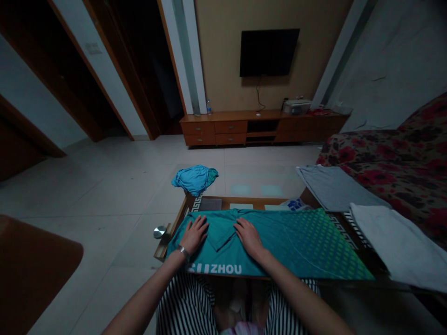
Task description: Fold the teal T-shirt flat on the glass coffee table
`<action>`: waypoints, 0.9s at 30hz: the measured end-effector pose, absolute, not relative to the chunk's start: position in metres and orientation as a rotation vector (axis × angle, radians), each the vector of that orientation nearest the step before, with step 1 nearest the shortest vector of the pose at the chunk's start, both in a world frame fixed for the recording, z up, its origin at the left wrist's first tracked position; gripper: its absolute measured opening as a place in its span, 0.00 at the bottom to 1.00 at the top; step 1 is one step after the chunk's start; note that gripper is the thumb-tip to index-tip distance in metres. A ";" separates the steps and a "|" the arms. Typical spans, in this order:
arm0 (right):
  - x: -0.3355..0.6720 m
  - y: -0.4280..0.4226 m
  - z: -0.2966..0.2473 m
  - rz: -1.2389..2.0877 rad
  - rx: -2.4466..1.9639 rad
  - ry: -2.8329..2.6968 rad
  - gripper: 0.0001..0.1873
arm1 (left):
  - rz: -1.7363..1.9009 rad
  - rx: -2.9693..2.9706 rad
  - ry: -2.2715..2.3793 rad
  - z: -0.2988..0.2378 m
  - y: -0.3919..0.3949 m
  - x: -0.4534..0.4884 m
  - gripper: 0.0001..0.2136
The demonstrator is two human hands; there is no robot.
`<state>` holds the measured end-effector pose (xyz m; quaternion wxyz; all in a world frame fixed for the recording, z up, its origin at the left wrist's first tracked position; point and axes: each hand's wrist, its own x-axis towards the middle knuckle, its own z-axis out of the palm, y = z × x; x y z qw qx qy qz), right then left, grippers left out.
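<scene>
A teal T-shirt (289, 244) lies lengthwise over the glass-topped coffee table, partly folded, with white "SUZHOU" lettering along its near edge and a green dotted pattern at the right end. My left hand (194, 235) rests palm down on its left part, fingers stretched out beside a folded-over sleeve. On the sleeve's other side, my right hand (248, 237) lies flat with its fingertips at the sleeve's edge. Both hands touch the cloth without gripping it.
A crumpled blue garment (194, 179) lies at the table's far left corner. To the right are a folded grey garment (340, 186) and a white one (401, 244), near a flowered sofa (394, 144). A TV cabinet (230, 132) stands against the far wall.
</scene>
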<state>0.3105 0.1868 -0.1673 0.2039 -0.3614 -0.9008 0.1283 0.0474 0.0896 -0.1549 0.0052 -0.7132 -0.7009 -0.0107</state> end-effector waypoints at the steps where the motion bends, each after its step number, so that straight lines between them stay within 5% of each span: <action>1: 0.315 0.183 -0.172 0.359 -1.003 -2.527 0.18 | 0.001 -2.256 -2.227 -0.156 0.086 0.047 0.21; 14: 0.299 0.212 -0.147 0.413 -1.053 -2.428 0.18 | -0.032 -2.309 -2.141 -0.133 0.075 0.102 0.24; 27: 0.244 0.229 -0.195 0.301 -0.853 -2.586 0.27 | 0.138 -1.798 -2.488 -0.161 0.135 0.088 0.29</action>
